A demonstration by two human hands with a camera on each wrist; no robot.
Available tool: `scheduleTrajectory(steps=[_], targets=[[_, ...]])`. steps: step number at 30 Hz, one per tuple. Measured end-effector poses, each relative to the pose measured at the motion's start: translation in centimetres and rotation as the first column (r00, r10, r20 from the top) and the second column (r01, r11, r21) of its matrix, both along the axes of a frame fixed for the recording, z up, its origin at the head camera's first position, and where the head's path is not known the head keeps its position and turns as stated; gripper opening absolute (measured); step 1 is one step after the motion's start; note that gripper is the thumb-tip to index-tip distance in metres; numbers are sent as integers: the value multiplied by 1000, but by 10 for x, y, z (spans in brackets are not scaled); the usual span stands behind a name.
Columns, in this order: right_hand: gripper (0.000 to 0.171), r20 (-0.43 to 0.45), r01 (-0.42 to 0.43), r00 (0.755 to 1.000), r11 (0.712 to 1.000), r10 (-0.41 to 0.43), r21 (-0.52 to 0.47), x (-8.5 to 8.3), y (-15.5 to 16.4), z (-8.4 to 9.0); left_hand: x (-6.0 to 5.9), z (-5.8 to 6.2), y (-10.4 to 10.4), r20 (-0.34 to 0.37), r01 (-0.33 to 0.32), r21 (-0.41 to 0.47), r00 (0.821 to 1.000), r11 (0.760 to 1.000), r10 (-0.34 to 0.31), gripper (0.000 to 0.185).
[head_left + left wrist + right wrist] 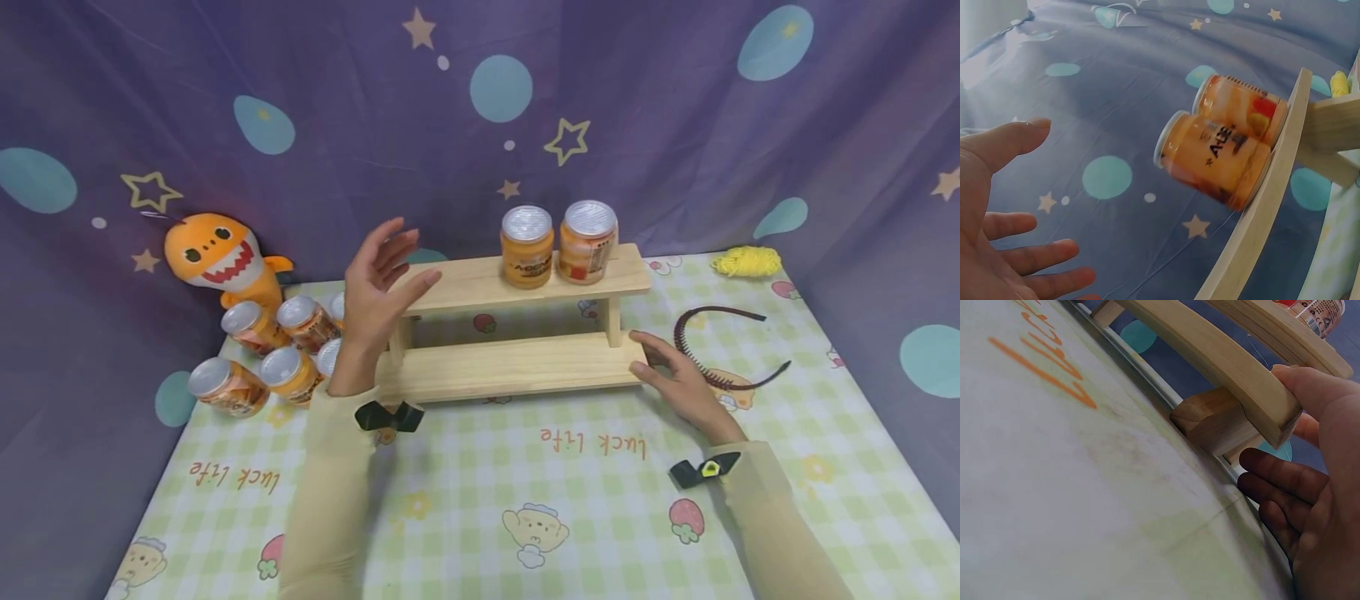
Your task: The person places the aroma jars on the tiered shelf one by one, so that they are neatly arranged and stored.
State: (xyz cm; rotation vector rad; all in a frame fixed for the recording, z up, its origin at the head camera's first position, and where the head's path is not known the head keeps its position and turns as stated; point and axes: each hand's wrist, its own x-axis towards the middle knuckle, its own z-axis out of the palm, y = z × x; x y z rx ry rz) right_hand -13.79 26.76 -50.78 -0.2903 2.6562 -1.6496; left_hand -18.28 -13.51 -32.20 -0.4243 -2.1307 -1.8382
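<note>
A two-tier wooden shelf [517, 364] stands on the table. Two orange jars with silvery lids are side by side toward the right of its upper board: one jar [527, 247] labelled in dark letters, the other jar [587, 242] with a red patch. My right hand [678, 383] grips the right end of the lower board; in the right wrist view its thumb [1310, 387] lies on the board's top and the lower fingers curl beneath. Raised by the shelf's left end, my left hand [381, 296] has its fingers spread and holds nothing. The left wrist view shows its palm [985, 262] apart from the jars.
More orange jars [288, 375] cluster at the left, some partly hidden behind my left arm. An orange shark plush [225, 262] sits behind them. Right of the shelf lie a brown toothed headband [682, 333] and a yellow yarn bundle [747, 262]. A purple curtain [337, 167] hangs behind.
</note>
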Motion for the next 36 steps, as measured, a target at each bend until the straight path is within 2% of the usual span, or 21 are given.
scheduleTrajectory(steps=[11,20,27,36], targets=[[51,-12,-4,1000,1000,4,4,-1,2,-2,16,-7,-39,13,-62,110,998,992,61,65],[51,-1,7,1000,1000,-7,6,-1,2,-3,30,-12,-63,36,-137,108,990,985,134,63],[52,-7,-2,1000,1000,2,4,0,2,-3,38,-16,-76,102,-223,83,971,971,215,63],[52,27,7,1000,1000,-7,7,0,1,1,45,-24,-93,81,-265,76,963,961,259,62]])
